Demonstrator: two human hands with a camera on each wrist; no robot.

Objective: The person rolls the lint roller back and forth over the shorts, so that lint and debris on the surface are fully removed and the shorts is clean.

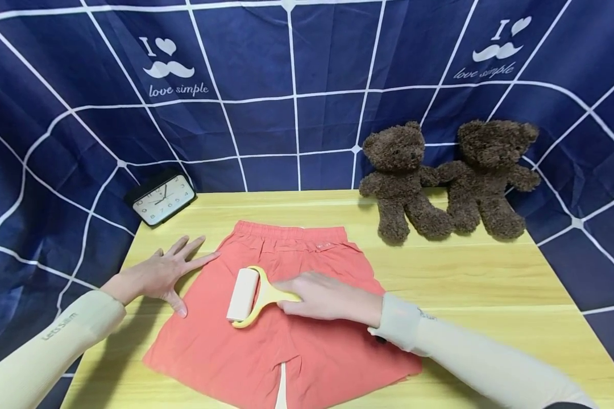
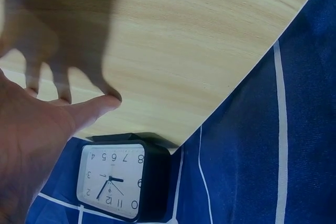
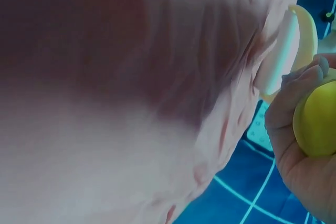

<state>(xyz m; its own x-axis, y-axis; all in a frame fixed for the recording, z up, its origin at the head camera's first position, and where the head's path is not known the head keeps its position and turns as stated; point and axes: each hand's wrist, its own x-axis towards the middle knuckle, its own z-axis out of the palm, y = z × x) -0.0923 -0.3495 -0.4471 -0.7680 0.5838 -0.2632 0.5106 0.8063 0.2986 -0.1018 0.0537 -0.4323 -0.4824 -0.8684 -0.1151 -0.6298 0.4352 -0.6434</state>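
Observation:
Coral-red shorts (image 1: 327,346) lie spread flat, waistband toward the back. My right hand (image 1: 324,295) grips the yellow handle of a lint roller (image 1: 243,295), whose white roll lies on the upper left part of the shorts. In the right wrist view the fingers of my right hand (image 3: 294,140) curl round the handle, and the white roll (image 3: 279,56) shows beyond them. With fingers spread, my left hand (image 1: 166,275) is at the left edge of the shorts; its thumb and a fingertip reach the cloth. The left wrist view shows that hand (image 2: 42,124) over the wood, without the shorts.
A black-framed clock (image 1: 164,197) stands at the table's back left corner. Two brown teddy bears (image 1: 399,176) sit side by side at the back right. The light wooden table (image 1: 491,284) meets a dark blue cloth (image 1: 332,125) with white lines behind and at both sides.

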